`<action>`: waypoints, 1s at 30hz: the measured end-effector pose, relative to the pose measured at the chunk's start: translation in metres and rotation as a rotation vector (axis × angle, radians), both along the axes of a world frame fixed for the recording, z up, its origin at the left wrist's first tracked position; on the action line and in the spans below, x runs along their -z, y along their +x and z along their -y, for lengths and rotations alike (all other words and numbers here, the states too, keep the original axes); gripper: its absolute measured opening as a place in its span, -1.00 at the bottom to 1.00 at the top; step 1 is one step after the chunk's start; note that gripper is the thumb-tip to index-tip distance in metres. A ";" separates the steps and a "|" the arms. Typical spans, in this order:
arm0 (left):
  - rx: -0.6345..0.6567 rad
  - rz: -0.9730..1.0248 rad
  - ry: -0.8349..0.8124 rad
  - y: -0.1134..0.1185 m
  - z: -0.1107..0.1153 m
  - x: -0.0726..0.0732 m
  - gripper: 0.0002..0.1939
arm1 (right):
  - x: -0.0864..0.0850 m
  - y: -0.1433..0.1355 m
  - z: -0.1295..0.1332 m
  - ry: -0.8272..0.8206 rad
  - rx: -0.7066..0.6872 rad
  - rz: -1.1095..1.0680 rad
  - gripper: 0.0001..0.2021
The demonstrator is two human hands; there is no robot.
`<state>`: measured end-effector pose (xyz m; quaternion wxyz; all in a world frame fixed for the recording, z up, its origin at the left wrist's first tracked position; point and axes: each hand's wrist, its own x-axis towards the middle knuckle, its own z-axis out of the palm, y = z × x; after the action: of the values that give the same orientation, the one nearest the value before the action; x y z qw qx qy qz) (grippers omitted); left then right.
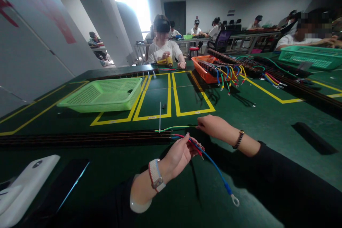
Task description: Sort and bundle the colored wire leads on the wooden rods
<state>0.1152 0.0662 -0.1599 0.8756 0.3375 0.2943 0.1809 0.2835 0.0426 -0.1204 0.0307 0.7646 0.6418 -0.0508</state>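
Note:
My left hand (179,157), with a watch on its wrist, closes its fingers and thumb around red and blue wires. The blue wire (216,167) hangs past the fingers and ends in a ring terminal (235,200). My right hand (216,129) is closed on the end of a green-yellow wire (177,127), drawn out to the right; its fingertips are partly hidden. Both wires come from the right end of a long black bar assembly (101,139) lying across the green table. Near that end a white cable tie (160,114) sticks upward.
A light green basket (107,104) stands behind the bar. Wires spill from an orange basket (201,71); a teal basket (310,60) is farther right. A phone (62,181), a white device (32,188) and a black strip (314,138) lie nearby. Opposite, a person (163,50) holds a yellow tool.

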 end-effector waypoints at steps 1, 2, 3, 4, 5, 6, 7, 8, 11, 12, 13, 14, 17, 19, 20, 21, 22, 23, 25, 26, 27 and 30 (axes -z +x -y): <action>0.003 0.003 -0.004 0.000 0.000 0.000 -0.72 | -0.001 -0.001 0.002 -0.009 -0.006 0.017 -0.61; 0.006 0.004 -0.006 0.000 -0.001 0.001 -0.71 | -0.004 -0.002 0.003 -0.015 -0.010 0.033 -0.62; 0.008 0.006 -0.007 0.000 -0.001 0.001 -0.71 | -0.007 -0.004 0.005 -0.013 -0.013 0.045 -0.63; 0.005 0.009 -0.009 0.000 -0.002 0.002 -0.72 | -0.011 -0.007 0.008 -0.003 -0.016 0.050 -0.62; -0.002 0.014 -0.013 0.000 -0.002 0.002 -0.73 | -0.015 -0.010 0.011 0.015 -0.023 0.051 -0.60; -0.013 0.017 -0.018 0.000 -0.002 0.002 -0.76 | -0.019 -0.014 0.014 0.038 -0.035 0.049 -0.56; -0.022 0.018 -0.025 0.001 -0.002 0.002 -0.79 | -0.023 -0.019 0.017 0.057 -0.051 0.046 -0.51; -0.027 0.022 -0.034 0.001 -0.003 0.002 -0.82 | -0.026 -0.024 0.021 0.068 -0.069 0.043 -0.47; -0.024 0.028 -0.071 0.001 -0.002 0.001 -0.84 | -0.031 -0.040 0.034 0.045 -0.121 0.027 -0.44; -0.021 0.027 -0.082 0.001 -0.002 0.001 -0.82 | -0.032 -0.044 0.037 0.024 -0.125 0.026 -0.46; -0.022 0.022 -0.091 0.001 -0.002 0.000 -0.81 | -0.031 -0.047 0.040 0.000 -0.121 0.030 -0.50; -0.028 0.014 -0.097 0.001 -0.002 0.000 -0.81 | -0.029 -0.050 0.041 -0.020 -0.113 0.038 -0.54; -0.046 -0.005 -0.096 0.003 -0.002 0.000 -0.82 | -0.024 -0.054 0.042 -0.056 -0.083 0.080 -0.64; -0.056 -0.009 -0.095 0.003 -0.003 0.000 -0.82 | -0.022 -0.055 0.040 -0.071 -0.074 0.098 -0.66; -0.059 -0.013 -0.097 0.003 -0.003 0.000 -0.82 | -0.021 -0.056 0.040 -0.082 -0.071 0.099 -0.66; -0.062 -0.017 -0.100 0.003 -0.003 0.000 -0.82 | -0.021 -0.056 0.040 -0.094 -0.070 0.097 -0.66; -0.062 -0.019 -0.102 0.003 -0.003 -0.001 -0.81 | -0.021 -0.057 0.040 -0.099 -0.070 0.095 -0.65; -0.054 -0.016 -0.103 0.003 -0.003 -0.001 -0.80 | -0.022 -0.057 0.040 -0.099 -0.068 0.093 -0.64; -0.027 0.004 -0.095 0.002 -0.002 -0.002 -0.77 | -0.024 -0.055 0.041 -0.059 -0.061 0.100 -0.61; -0.007 0.021 -0.084 0.002 -0.002 -0.002 -0.75 | -0.025 -0.054 0.041 -0.032 -0.054 0.105 -0.60; 0.011 0.037 -0.069 0.001 -0.002 -0.001 -0.72 | -0.026 -0.052 0.040 -0.007 -0.042 0.109 -0.59; 0.021 0.062 -0.023 0.000 -0.001 0.000 -0.72 | -0.026 -0.045 0.037 0.033 -0.010 0.106 -0.57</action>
<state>0.1156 0.0673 -0.1602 0.8900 0.3248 0.2654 0.1790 0.2382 0.0057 -0.0940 0.0524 0.7634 0.6438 0.0005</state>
